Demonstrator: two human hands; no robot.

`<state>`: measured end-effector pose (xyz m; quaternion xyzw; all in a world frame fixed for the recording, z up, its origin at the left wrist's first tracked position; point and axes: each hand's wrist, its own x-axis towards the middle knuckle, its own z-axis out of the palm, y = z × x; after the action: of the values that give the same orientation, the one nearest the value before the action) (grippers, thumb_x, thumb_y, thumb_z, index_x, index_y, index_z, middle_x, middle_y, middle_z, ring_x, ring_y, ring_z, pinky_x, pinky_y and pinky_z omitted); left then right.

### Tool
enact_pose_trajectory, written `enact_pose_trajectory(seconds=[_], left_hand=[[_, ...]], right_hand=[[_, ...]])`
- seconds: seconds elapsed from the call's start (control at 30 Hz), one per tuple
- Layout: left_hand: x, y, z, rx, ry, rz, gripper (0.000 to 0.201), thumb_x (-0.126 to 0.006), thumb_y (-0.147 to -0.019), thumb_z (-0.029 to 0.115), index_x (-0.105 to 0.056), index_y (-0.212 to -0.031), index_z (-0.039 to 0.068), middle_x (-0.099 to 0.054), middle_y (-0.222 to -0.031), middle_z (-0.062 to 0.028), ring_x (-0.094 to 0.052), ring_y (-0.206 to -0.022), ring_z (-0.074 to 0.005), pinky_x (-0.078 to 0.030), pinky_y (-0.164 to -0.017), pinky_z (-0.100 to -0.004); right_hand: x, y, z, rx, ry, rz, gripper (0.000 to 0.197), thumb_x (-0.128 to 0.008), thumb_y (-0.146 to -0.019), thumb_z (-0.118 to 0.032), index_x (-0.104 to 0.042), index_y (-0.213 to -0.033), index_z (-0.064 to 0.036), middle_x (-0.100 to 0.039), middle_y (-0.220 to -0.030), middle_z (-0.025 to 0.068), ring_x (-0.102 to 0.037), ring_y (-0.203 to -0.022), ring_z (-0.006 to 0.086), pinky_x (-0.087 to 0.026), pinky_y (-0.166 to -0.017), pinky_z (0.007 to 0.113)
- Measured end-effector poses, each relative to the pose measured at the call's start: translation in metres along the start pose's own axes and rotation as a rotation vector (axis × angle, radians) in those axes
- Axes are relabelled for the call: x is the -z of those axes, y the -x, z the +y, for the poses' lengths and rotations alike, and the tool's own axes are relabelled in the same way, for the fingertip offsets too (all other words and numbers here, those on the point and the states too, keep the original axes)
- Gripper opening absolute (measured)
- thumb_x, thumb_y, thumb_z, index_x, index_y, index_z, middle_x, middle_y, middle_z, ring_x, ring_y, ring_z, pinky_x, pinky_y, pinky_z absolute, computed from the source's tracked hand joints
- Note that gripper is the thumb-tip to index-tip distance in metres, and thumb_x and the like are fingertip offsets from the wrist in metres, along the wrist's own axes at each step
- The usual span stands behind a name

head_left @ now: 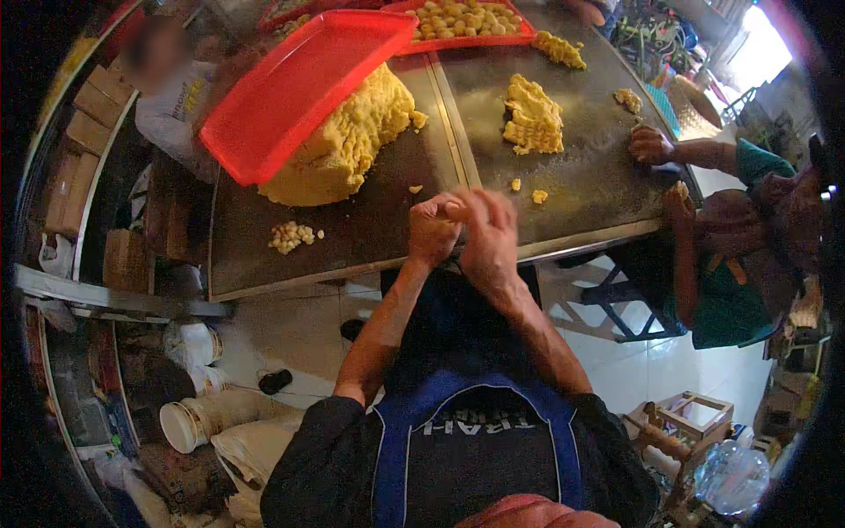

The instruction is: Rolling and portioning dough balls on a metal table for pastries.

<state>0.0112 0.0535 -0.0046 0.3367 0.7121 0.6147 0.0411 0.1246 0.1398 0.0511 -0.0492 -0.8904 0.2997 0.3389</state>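
Both my hands are raised close together at the metal table's (378,229) near edge. My left hand (432,231) is closed, its fingers curled; what lies inside is hidden. Pressed up beside it, my right hand (489,238) has fingers smeared by motion, so their grip is unclear. Beyond them to the left rises a big mound of yellow dough (352,132), partly under a tilted red tray (304,92). Small dough bits (539,196) lie to the right of my hands, and a cluster of small pale pieces (290,236) sits at the left.
A second red tray (475,19) of round dough balls stands at the far side. A smaller dough lump (532,114) rests right of the metal seam. One person works at the right edge, another person (172,97) is at the left. Buckets (189,424) stand lower left.
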Motion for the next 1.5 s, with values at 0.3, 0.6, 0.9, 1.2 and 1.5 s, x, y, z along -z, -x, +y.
enact_pose_trajectory(seconds=[0.3,0.6,0.9,1.2,1.5], left_hand=[[-0.002,0.003,0.018,0.049,-0.156,0.011,0.033,-0.069,-0.093,0.032,-0.069,-0.083,0.001,-0.067,-0.069,-0.0097,-0.065,-0.065,-0.0162,-0.053,-0.064,-0.0344],[0.011,-0.005,0.006,0.189,0.076,-0.331,0.032,-0.071,-0.088,0.013,-0.065,-0.118,0.004,-0.072,-0.098,-0.0086,-0.067,-0.092,-0.0132,-0.055,-0.078,-0.0309],[-0.004,-0.003,0.004,0.215,0.279,-0.237,0.039,-0.071,-0.092,0.031,-0.065,-0.116,0.0,-0.074,-0.098,-0.0066,-0.068,-0.089,-0.0146,-0.054,-0.076,-0.031],[-0.002,-0.003,0.005,-0.011,-0.023,-0.187,0.031,-0.074,-0.088,0.024,-0.064,-0.11,0.004,-0.072,-0.087,-0.0117,-0.068,-0.079,-0.0169,-0.054,-0.071,-0.036],[0.002,-0.008,0.011,0.22,-0.196,-0.333,0.04,-0.078,-0.082,0.035,-0.067,-0.102,0.002,-0.071,-0.085,-0.0124,-0.067,-0.075,-0.021,-0.053,-0.069,-0.0366]], right_hand=[[0.021,-0.019,0.01,-0.286,-0.453,-0.092,0.057,-0.067,-0.089,-0.009,-0.047,-0.142,-0.0074,-0.07,-0.112,0.0181,-0.062,-0.113,0.0386,-0.048,-0.098,0.047],[0.002,0.002,0.015,-0.206,-0.311,-0.018,0.057,-0.07,-0.094,-0.012,-0.044,-0.145,-0.0093,-0.074,-0.111,0.0157,-0.073,-0.1,0.0316,-0.056,-0.087,0.039],[0.005,0.002,0.016,0.078,0.103,-0.154,0.063,-0.065,-0.084,-0.001,-0.047,-0.143,-0.0092,-0.071,-0.103,0.0164,-0.066,-0.104,0.0393,-0.054,-0.091,0.045],[0.03,-0.025,0.009,-0.321,-0.348,-0.119,0.056,-0.059,-0.089,0.0,-0.046,-0.143,-0.008,-0.073,-0.114,0.0173,-0.07,-0.106,0.0355,-0.058,-0.087,0.043],[0.02,-0.01,0.022,0.158,-0.015,-0.108,0.058,-0.06,-0.089,-0.005,-0.044,-0.145,-0.0113,-0.073,-0.105,0.0164,-0.069,-0.098,0.038,-0.055,-0.084,0.047]])
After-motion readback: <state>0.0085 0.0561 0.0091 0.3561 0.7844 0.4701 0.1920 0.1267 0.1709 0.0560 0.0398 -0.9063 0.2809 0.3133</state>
